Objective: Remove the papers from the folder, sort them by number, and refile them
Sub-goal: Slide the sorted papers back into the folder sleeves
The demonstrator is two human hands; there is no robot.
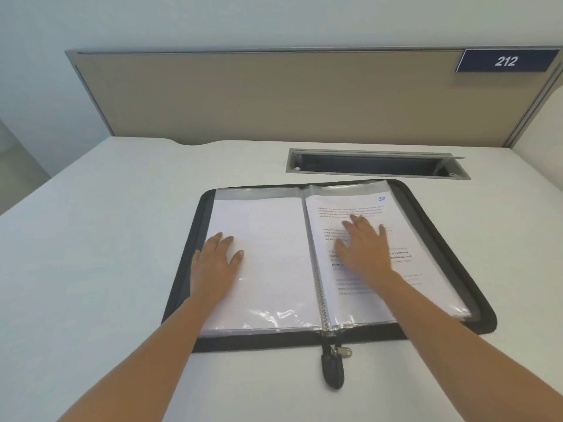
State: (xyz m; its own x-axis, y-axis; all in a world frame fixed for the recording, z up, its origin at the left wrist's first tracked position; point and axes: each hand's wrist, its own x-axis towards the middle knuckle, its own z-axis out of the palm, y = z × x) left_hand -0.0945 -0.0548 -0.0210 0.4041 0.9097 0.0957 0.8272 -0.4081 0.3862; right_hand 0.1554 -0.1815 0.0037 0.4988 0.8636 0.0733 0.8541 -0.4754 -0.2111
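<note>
Plastic sleeves (glossy, likely slippery) hold limp papers (362, 239) in the open folder (451, 239) on the desk (91, 239); left hand (216, 263) and right hand (364, 248) press flat, fingers spread. Pinch sheets at top openings.

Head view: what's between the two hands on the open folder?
In the head view, between the left hand and right hand lie a bare stretch of the blank sleeved page and the white toothed spine of the folder.

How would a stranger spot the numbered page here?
Find the black zip folder lying open on the white desk. Its right side holds a printed page under the right hand; unlike the blank left sheet, it bears a blue handwritten 10.
</note>
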